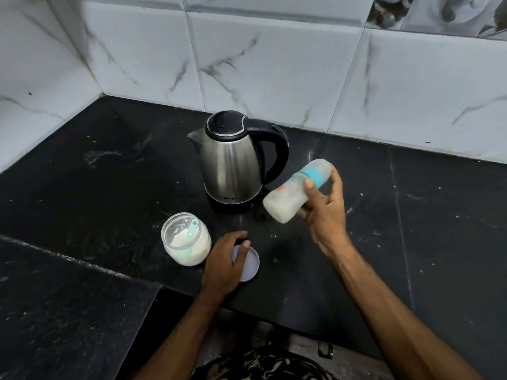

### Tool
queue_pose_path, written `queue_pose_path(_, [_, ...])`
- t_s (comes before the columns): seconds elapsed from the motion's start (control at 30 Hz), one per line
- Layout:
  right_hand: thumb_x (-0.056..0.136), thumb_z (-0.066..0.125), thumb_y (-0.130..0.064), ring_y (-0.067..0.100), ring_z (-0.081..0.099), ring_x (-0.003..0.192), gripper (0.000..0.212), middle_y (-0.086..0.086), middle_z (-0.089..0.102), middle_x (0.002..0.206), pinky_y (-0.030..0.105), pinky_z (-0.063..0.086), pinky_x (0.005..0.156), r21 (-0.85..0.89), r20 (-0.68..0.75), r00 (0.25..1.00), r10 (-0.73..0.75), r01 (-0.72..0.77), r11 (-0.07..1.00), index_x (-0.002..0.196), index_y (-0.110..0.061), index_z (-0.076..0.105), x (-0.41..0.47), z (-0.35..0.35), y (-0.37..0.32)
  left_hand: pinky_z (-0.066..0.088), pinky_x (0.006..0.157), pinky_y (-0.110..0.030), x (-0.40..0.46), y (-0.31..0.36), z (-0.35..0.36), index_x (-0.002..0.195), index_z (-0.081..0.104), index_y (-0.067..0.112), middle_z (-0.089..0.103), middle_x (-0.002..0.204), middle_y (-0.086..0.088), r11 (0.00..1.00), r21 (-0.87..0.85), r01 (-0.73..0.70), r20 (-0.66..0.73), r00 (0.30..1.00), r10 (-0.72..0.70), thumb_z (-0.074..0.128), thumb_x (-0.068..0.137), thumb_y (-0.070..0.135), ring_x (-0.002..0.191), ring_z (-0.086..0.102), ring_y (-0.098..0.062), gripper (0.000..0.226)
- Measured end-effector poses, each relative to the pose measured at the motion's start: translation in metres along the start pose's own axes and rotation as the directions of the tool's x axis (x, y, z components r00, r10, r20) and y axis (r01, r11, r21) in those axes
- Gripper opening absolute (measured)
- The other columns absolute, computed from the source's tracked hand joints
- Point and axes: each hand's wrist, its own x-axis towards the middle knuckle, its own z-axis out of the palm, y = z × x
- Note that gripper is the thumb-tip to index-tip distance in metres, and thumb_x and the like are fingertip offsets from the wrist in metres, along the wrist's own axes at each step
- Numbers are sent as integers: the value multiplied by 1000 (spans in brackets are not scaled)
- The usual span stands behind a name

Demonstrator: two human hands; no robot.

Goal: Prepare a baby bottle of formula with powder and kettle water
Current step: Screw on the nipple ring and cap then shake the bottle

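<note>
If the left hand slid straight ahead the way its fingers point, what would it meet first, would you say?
Probably the kettle. The left hand rests on the jar lid, fingers aimed up-right toward the kettle's base, with only bare countertop between; depth is hard to judge.

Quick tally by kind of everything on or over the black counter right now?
Steel electric kettle with black handle: 1
Milky baby bottle with teal collar, in right hand: 1
Open glass powder jar: 1
Teal scoop inside jar: 1
Round lilac lid, under left hand: 1
Total: 5
</note>
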Motion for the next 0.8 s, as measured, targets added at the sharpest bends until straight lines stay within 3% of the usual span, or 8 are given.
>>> queue_pose_path(0.07, [81,72,-25,24,72,89,73,2,75,95,44,61,71,-31,50,998,22,-20,999,143,-31,34,-6,0,6,46,95,-27,0,-3,0,115,67,18,66,115,9,1000,0,-1,8,1000,1,48,95,47,107,59,-7,41])
queue_pose_path(0.2, [79,80,-19,29,72,99,79,16,70,114,38,60,75,-337,374,911,175,-42,941,142,-33,34,-29,-2,22,48,95,-33,1,-14,1,119,64,17,67,119,5,999,-48,-12,69,998,15,65,91,30,108,62,-13,31])
queue_pose_path(0.33, [79,69,-21,19,73,86,68,0,76,94,42,62,70,-98,97,995,22,-12,995,138,-34,36,-9,2,4,38,94,-10,0,-3,-1,115,66,17,65,113,11,1000,6,-12,-1,1000,12,48,96,46,105,59,-5,39])
queue_pose_path(0.4, [80,66,-23,18,72,85,70,-3,75,91,42,62,70,2,16,1000,2,-2,1000,142,-30,34,-3,2,2,36,94,-7,0,1,-1,115,66,18,65,113,12,1000,10,-6,9,1000,6,46,96,48,106,59,-4,41])
queue_pose_path(0.5, [79,70,-17,21,73,90,73,5,73,104,35,61,67,-194,236,969,73,-27,981,142,-32,34,-20,0,13,40,94,-13,1,-8,-2,117,65,16,64,115,9,1000,8,-8,48,999,8,55,95,40,105,58,-7,34])
queue_pose_path(0.6, [79,75,-11,26,71,101,80,14,66,119,34,59,79,-345,459,878,135,36,938,143,-31,31,-29,-1,21,45,96,-28,0,-15,-2,123,64,14,65,120,1,1000,16,-25,91,996,23,68,90,30,109,60,-13,37])
queue_pose_path(0.7, [78,81,-17,27,71,101,81,11,70,113,37,59,81,-292,388,921,38,84,953,141,-35,33,-19,3,10,44,92,-24,1,-4,-2,117,65,15,66,114,4,999,-23,-27,26,999,27,49,94,44,104,60,-10,40])
queue_pose_path(0.8, [78,71,-9,23,71,100,78,0,74,107,34,59,80,-274,345,938,-24,125,954,141,-29,30,-8,5,-7,41,91,-15,0,1,-2,115,66,18,65,112,10,1000,14,-21,9,1000,21,45,95,49,103,58,-4,42])
